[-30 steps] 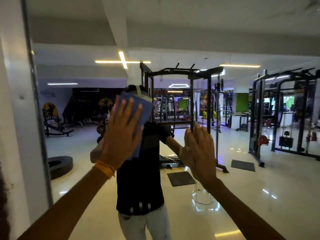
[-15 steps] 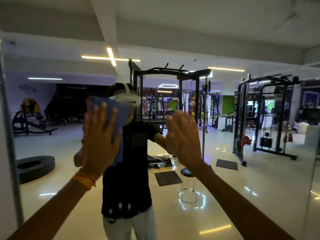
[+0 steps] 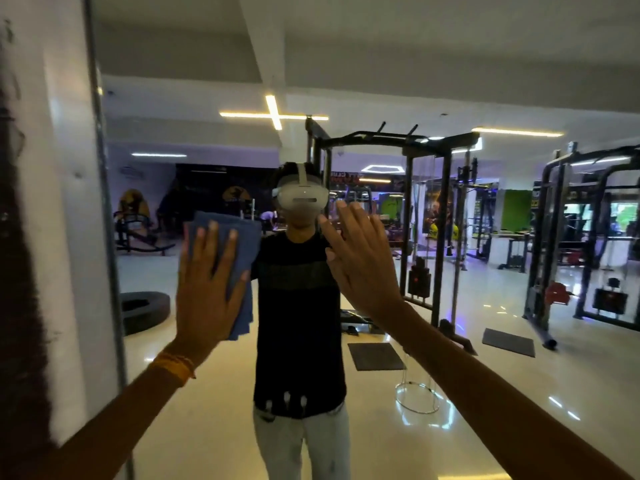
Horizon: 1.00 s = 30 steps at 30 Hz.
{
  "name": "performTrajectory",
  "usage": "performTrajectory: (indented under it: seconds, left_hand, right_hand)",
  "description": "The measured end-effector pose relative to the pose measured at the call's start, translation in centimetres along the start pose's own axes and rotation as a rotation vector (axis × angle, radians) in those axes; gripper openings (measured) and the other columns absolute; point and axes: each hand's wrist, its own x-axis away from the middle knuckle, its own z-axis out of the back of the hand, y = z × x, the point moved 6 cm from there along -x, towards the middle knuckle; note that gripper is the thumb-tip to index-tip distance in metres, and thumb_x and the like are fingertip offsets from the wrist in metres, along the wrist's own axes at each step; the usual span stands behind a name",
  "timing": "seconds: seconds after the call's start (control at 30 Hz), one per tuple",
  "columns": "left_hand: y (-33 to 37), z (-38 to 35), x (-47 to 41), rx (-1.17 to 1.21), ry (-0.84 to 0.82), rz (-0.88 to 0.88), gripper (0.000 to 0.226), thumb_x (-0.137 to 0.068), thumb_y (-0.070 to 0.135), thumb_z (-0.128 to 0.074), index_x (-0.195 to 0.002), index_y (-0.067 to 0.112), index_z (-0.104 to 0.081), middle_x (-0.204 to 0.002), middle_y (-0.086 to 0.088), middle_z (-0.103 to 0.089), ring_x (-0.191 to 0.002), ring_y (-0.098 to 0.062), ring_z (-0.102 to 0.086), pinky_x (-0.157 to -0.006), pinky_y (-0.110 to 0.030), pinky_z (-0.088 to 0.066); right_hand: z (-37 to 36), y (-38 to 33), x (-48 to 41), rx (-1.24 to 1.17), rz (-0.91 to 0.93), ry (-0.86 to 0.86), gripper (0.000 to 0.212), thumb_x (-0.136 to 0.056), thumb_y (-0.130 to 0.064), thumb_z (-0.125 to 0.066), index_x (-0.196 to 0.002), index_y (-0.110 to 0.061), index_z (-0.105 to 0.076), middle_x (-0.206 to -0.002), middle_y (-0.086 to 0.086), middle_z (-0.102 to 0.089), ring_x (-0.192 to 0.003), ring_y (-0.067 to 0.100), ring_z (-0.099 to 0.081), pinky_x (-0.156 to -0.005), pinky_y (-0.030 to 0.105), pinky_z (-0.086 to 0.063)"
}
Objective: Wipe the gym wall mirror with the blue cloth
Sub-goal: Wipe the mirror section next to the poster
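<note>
Two hands are up at the mirror point(image 3: 485, 403), both arms stretched fwd. Left hand point(image 3: 207, 285), fingers straight & spread, presses the blue cloth point(image 3: 244, 244) flat on the glass near the mirror's left edge. Right hand point(image 3: 362, 261) is just to its right, palm out, fingers straight, holding nothing. Orange band point(image 3: 173, 363) on left wrist.

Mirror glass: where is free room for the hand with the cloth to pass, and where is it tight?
Free: the mirror above both hands, and the wide stretch right of the right hand. Tight: the strip between the blue cloth under the left hand and its left frame, and the gap between the two hands.
</note>
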Motion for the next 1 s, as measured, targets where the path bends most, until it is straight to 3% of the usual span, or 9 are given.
performTrajectory:
  seconds: [0.07,0.17,0.33,0.5,0.6,0.73,0.83,0.93,1.0]
  left_hand:
    - [-1.7,0.5,1.0,-0.032,-0.055,-0.077,0.065,-0.108,0.042,-0.034,-0.164,0.012,-0.019,-0.172,-0.01,-0.006,-0.16,-0.031,-0.003,-0.129,-0.051,-0.004]
    - [-8.2,4.2,-2.1,-0.017,0.055,0.189,0.065,-0.109,0.045,-0.034,-0.164,0.015,-0.018,-0.172,-0.008,-0.007,-0.16,-0.027,-0.001,-0.13,-0.048,-0.002]
    - [-8.3,4.3,-1.8,0.006,0.062,0.289,0.066,-0.108,0.048,-0.032,-0.165,0.019,-0.014,-0.173,-0.008,-0.005,-0.16,-0.03,0.001,-0.129,-0.039,0.007]
    - [-6.5,2.2,2.8,0.061,0.004,0.155,0.072,-0.106,0.046,-0.038,-0.165,0.03,-0.001,-0.173,0.003,0.005,-0.16,-0.032,-0.001,-0.13,-0.049,-0.002]
    - [-7.7,3.9,-3.0,0.035,0.058,0.091,0.068,-0.107,0.045,-0.036,-0.165,0.021,-0.008,-0.173,0.0,0.006,-0.16,-0.027,0.001,-0.129,-0.049,0.002]
    - [-9.8,5.9,-12.8,0.085,0.187,0.187,0.074,-0.107,0.056,-0.026,-0.162,0.006,-0.022,-0.171,-0.016,-0.012,-0.159,-0.032,-0.004,-0.129,-0.04,0.007]
    - [-7.5,4.3,-8.7,0.068,0.148,0.138,0.07,-0.108,0.051,-0.028,-0.162,0.006,-0.022,-0.171,-0.014,-0.008,-0.16,-0.027,0.001,-0.129,-0.037,0.007]
    - [-5.5,1.6,0.7,0.067,-0.015,0.067,0.065,-0.109,0.046,-0.032,-0.164,0.017,-0.015,-0.173,-0.003,0.001,-0.16,-0.025,0.001,-0.13,-0.047,0.0]
    - [-5.7,1.4,2.8,0.087,-0.034,0.074,0.064,-0.109,0.047,-0.031,-0.165,0.024,-0.009,-0.173,0.004,0.005,-0.16,-0.023,0.001,-0.13,-0.045,0.0]
  right_hand:
    - [-0.4,-2.0,-1.1,0.009,0.058,-0.005,0.054,-0.106,-0.03,-0.043,-0.159,-0.018,-0.037,-0.167,0.016,-0.026,-0.156,0.035,-0.018,-0.126,0.057,-0.014]
    - [-0.9,-4.0,-4.0,0.077,0.14,-0.007,0.054,-0.104,-0.036,-0.04,-0.155,-0.018,-0.042,-0.163,0.018,-0.033,-0.152,0.039,-0.027,-0.124,0.058,-0.016]
    - [-2.8,-6.0,-7.5,0.189,0.127,-0.016,0.059,-0.106,-0.05,-0.034,-0.16,-0.025,-0.035,-0.168,0.013,-0.023,-0.156,0.038,-0.017,-0.124,0.062,-0.011]
    - [-3.5,-6.3,-7.5,0.214,0.11,0.0,0.062,-0.107,-0.054,-0.029,-0.161,-0.026,-0.029,-0.169,0.014,-0.018,-0.156,0.04,-0.015,-0.122,0.064,-0.014]
    - [-3.6,-6.2,-7.5,0.226,0.112,0.004,0.063,-0.107,-0.056,-0.025,-0.161,-0.025,-0.03,-0.169,0.014,-0.019,-0.155,0.041,-0.016,-0.123,0.064,-0.011]
    - [-3.6,-6.2,-7.5,0.235,0.119,0.042,0.061,-0.107,-0.055,-0.026,-0.159,-0.024,-0.033,-0.168,0.015,-0.023,-0.155,0.041,-0.019,-0.125,0.061,-0.007]
    - [-3.5,-6.3,-7.5,0.222,0.123,0.068,0.06,-0.108,-0.055,-0.025,-0.158,-0.024,-0.032,-0.167,0.016,-0.025,-0.155,0.04,-0.018,-0.125,0.06,-0.006]
    - [-3.4,-6.3,-7.5,0.215,0.12,0.07,0.061,-0.107,-0.055,-0.025,-0.16,-0.026,-0.024,-0.167,0.016,-0.024,-0.155,0.04,-0.018,-0.125,0.061,-0.007]
    - [-3.4,-6.3,-7.4,0.212,0.126,0.059,0.061,-0.107,-0.055,-0.027,-0.161,-0.027,-0.017,-0.169,0.016,-0.02,-0.156,0.04,-0.015,-0.125,0.061,-0.007]
